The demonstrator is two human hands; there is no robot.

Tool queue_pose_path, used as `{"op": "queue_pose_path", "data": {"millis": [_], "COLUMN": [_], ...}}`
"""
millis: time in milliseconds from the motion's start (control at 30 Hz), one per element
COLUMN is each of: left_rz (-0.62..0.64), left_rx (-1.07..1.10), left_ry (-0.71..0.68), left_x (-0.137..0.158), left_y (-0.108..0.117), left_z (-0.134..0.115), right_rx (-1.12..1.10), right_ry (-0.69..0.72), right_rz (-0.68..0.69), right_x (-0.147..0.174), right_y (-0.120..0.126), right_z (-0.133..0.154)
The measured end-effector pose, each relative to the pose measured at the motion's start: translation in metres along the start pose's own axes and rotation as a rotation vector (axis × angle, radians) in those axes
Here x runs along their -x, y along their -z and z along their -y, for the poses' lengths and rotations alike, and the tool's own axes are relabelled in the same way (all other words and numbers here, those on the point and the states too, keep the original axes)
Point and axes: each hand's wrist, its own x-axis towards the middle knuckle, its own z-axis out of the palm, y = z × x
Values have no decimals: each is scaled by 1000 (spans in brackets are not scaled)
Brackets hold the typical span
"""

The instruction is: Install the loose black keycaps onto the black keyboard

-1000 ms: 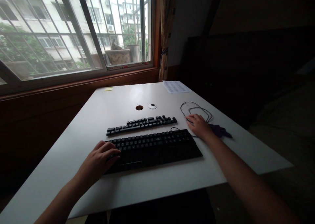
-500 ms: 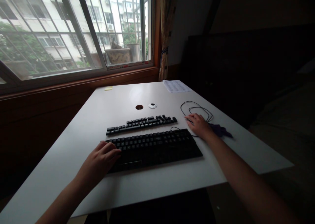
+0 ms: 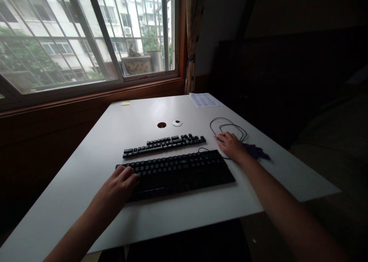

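Note:
A black keyboard lies across the table in front of me. Keycaps fill its upper rows, while its near part looks flat and dark. My left hand is at the keyboard's left end, its fingers curled together and touching the keys; whatever may be between the fingertips is hidden. Behind the keyboard, loose black keycaps are laid out in rows. My right hand rests palm down on the table right of them, fingers stretched out, beside a looped black cable. A crumpled purple cloth lies partly behind the right wrist.
The white table has a round cable hole with a white cover disc next to it. Printed sheets lie at the far right corner, yellow sticky notes at the far left. A barred window is beyond.
My left hand has shifted very slightly left and down at the keyboard's end. The right hand stays in place, and the whole view has drifted a little.

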Motion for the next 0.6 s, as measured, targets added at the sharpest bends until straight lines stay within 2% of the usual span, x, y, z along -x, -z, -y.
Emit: {"op": "queue_pose_path", "data": {"millis": [200,600], "left_rz": [23,-135], "left_rx": [8,127], "left_ry": [-6,80], "left_x": [-2,8], "left_y": [3,-5], "left_z": [-3,-6], "right_rx": [-3,-20], "right_ry": [-3,-2], "right_rz": [4,10], "right_x": [-1,0], "right_y": [0,-1], "right_z": [1,-2]}}
